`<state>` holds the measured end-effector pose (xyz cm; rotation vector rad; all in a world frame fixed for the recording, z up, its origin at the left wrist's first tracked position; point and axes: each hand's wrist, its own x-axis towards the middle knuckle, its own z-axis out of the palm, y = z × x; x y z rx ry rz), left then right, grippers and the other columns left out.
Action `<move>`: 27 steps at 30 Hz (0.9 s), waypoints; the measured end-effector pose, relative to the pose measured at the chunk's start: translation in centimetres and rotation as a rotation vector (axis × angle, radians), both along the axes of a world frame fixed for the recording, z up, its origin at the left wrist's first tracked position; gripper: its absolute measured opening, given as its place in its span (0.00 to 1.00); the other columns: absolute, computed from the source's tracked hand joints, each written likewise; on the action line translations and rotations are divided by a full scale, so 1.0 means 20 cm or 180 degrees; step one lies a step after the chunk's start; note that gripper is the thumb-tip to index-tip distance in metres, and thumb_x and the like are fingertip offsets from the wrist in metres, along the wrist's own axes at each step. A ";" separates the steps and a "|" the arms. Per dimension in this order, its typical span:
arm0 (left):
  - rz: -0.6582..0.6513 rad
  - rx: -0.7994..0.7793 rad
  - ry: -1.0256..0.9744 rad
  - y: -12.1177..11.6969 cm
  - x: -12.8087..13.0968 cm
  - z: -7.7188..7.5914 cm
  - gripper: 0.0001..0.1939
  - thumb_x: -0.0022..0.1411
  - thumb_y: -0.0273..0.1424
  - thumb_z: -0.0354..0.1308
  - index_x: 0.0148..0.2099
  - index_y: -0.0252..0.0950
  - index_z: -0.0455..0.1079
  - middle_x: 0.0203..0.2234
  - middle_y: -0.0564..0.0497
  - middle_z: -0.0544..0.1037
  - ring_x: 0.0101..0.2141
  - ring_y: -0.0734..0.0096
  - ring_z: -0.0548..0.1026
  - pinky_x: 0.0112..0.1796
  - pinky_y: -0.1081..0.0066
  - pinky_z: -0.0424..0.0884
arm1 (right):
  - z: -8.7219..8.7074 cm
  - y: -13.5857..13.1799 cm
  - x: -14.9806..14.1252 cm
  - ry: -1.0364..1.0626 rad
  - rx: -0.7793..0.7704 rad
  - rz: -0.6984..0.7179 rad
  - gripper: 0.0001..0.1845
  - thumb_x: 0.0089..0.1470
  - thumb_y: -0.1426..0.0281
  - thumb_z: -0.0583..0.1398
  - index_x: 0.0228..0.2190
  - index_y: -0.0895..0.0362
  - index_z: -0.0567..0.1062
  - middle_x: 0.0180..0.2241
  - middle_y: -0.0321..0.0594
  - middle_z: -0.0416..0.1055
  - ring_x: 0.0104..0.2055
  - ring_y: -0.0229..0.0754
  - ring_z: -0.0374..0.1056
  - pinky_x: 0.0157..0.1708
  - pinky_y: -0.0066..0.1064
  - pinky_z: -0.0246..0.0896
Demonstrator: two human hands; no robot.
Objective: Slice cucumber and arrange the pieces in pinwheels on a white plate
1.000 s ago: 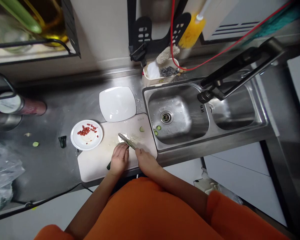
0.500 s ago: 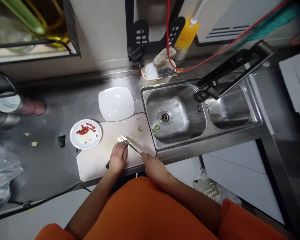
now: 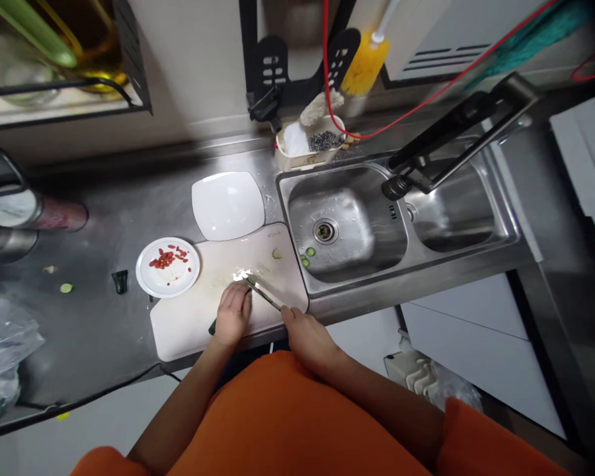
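On the white cutting board (image 3: 178, 330), my left hand (image 3: 233, 313) is closed over a dark green cucumber (image 3: 212, 328), whose end sticks out below the palm. My right hand (image 3: 308, 336) grips the handle of a kitchen knife (image 3: 265, 295). The blade slants up and left, its tip close to my left fingertips, at the cucumber's far end. My fingers hide most of the cucumber. A pale slice (image 3: 276, 254) lies near the board's upper right corner, and the board is wet around the blade.
A white plate (image 3: 143, 277) with red berries overlaps the board's left edge. Behind the board stands a white square dish (image 3: 228, 198). To the right is a steel sink (image 3: 357, 218) with cucumber slices, under a black faucet (image 3: 441, 145). A cucumber stub (image 3: 119, 282) lies on the counter.
The knife blade has tilted and shifted slightly beside my left fingertips. My left hand keeps its hold on the cucumber. The whole view has shifted a little.
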<state>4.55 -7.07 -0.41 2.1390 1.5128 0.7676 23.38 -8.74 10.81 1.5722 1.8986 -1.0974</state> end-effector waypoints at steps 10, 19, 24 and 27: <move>0.0010 -0.0003 0.0007 0.00 0.00 0.00 0.13 0.63 0.28 0.48 0.48 0.35 0.68 0.42 0.43 0.75 0.47 0.62 0.71 0.51 0.57 0.66 | 0.01 0.02 -0.02 -0.0043 -0.0006 0.0009 0.19 0.55 0.82 0.44 0.46 0.59 0.62 0.41 0.49 0.69 0.39 0.47 0.70 0.33 0.32 0.63; 0.0005 -0.0068 -0.0003 0.00 0.00 0.01 0.13 0.63 0.28 0.48 0.49 0.35 0.68 0.42 0.44 0.75 0.48 0.63 0.71 0.52 0.57 0.66 | -0.02 0.08 -0.05 0.0016 0.0041 0.0015 0.18 0.56 0.82 0.44 0.45 0.60 0.63 0.40 0.48 0.70 0.40 0.45 0.70 0.34 0.30 0.62; -0.0011 -0.0101 -0.0006 0.01 0.01 0.02 0.13 0.63 0.27 0.49 0.49 0.35 0.67 0.43 0.44 0.75 0.48 0.64 0.71 0.52 0.58 0.66 | -0.09 0.11 -0.07 0.0102 0.0216 0.0004 0.18 0.55 0.82 0.45 0.44 0.60 0.64 0.39 0.47 0.70 0.39 0.45 0.70 0.35 0.31 0.62; -0.0007 -0.0113 -0.0031 0.00 0.01 0.02 0.14 0.63 0.26 0.49 0.50 0.35 0.67 0.43 0.44 0.75 0.48 0.64 0.71 0.52 0.58 0.66 | -0.13 0.12 -0.10 0.0182 0.0260 -0.0022 0.18 0.55 0.82 0.44 0.45 0.61 0.64 0.39 0.47 0.70 0.40 0.45 0.70 0.37 0.31 0.62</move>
